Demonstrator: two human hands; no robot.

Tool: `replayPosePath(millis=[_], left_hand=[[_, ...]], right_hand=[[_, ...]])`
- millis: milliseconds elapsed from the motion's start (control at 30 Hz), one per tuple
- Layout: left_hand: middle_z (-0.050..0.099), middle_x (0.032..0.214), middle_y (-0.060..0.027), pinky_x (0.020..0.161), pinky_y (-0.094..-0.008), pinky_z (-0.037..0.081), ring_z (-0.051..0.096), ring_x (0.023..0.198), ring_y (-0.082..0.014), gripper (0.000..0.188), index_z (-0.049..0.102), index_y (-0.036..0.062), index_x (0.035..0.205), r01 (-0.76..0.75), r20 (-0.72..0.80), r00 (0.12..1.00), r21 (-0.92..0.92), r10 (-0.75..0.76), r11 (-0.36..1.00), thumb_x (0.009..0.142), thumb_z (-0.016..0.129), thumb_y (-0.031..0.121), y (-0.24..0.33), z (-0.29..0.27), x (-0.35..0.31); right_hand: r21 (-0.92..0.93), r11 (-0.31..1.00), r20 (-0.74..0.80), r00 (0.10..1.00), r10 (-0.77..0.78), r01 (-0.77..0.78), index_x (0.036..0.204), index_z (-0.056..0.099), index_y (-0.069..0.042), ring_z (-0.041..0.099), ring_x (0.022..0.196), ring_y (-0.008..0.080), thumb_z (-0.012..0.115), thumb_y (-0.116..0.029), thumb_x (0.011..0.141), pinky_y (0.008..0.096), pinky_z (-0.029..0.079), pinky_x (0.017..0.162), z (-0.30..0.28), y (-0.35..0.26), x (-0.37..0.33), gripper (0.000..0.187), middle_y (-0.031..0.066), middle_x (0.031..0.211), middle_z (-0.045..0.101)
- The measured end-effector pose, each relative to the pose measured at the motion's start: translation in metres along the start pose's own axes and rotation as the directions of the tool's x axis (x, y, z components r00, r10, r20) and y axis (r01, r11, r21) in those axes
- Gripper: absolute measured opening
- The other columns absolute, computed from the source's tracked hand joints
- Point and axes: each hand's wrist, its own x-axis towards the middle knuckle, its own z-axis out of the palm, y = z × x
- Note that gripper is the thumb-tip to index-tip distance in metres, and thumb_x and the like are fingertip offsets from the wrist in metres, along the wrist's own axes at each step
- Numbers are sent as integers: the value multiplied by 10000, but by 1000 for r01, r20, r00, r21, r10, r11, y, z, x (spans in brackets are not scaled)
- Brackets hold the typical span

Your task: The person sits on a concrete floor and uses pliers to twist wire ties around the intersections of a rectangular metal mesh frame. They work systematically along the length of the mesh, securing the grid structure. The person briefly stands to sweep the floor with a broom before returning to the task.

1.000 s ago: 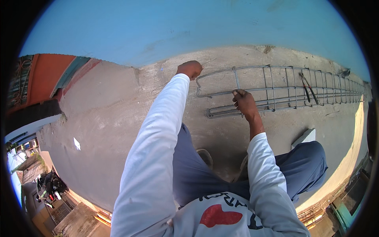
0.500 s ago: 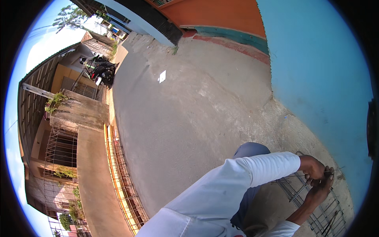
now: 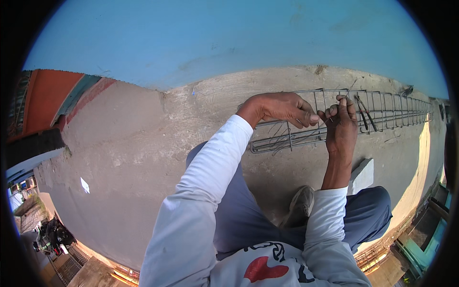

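A long cage of steel reinforcing bars [image 3: 382, 112] lies on the concrete ground along a blue wall. My left hand [image 3: 282, 107] and my right hand [image 3: 340, 122] meet above its near end, fingertips almost touching. Both pinch a thin piece of tie wire [image 3: 321, 117] between them. Loose thin wires [image 3: 279, 138] lie inside the cage below my left hand. A dark pair of pliers [image 3: 364, 112] rests on the cage just right of my right hand.
A blue wall [image 3: 229, 43] rises behind the cage. A pale block [image 3: 362, 176] lies on the ground by my right knee, and my shoe [image 3: 299, 206] rests between my legs. An orange wall [image 3: 45, 98] stands at far left. A street with parked motorbikes [image 3: 50, 237] lies below.
The view has swung back from the street side toward the cage. My hands, apart on the cage one second ago, are now together over its near end holding wire.
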Motion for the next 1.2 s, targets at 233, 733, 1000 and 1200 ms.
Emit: replayPosePath(millis=[233, 733, 1000, 1200], left_hand=[[701, 1218, -159, 966, -400, 514, 663, 1130, -308, 397, 677, 71, 1267, 592, -656, 750, 608, -85, 529, 934, 677, 286, -87, -93, 32], [731, 1079, -105, 719, -326, 551, 690, 855, -169, 454, 685, 69, 1259, 366, -532, 801, 72, -275, 928, 894, 759, 330, -123, -78, 77], [729, 1035, -101, 721, -332, 530, 675, 820, -171, 449, 687, 22, 1221, 376, -545, 793, 84, -273, 923, 866, 768, 284, -120, -83, 80], [725, 1028, -122, 759, -335, 509, 665, 810, -170, 486, 673, 6, 1249, 354, -546, 785, 11, -291, 935, 850, 774, 265, -122, -83, 80]], right_hand=[[-373, 867, -17, 937, 349, -330, 1164, 613, -88, 357, 469, 52, 487, -224, 1067, 220, 275, 396, -39, 21, -2, 209, -39, 618, 459], [-295, 710, -53, 753, 656, -639, 1362, 570, -109, 347, 560, 72, 463, -133, 1025, 228, 265, 454, -58, 167, 87, 354, -38, 711, 424], [-383, 669, 14, 720, 693, -637, 1290, 594, -141, 351, 569, 75, 505, -179, 1034, 238, 282, 467, -37, 162, 122, 274, -47, 701, 422], [-415, 642, 63, 684, 727, -644, 1160, 591, -152, 370, 583, 80, 566, -211, 1024, 244, 301, 487, -48, 177, 142, 151, -52, 718, 431]])
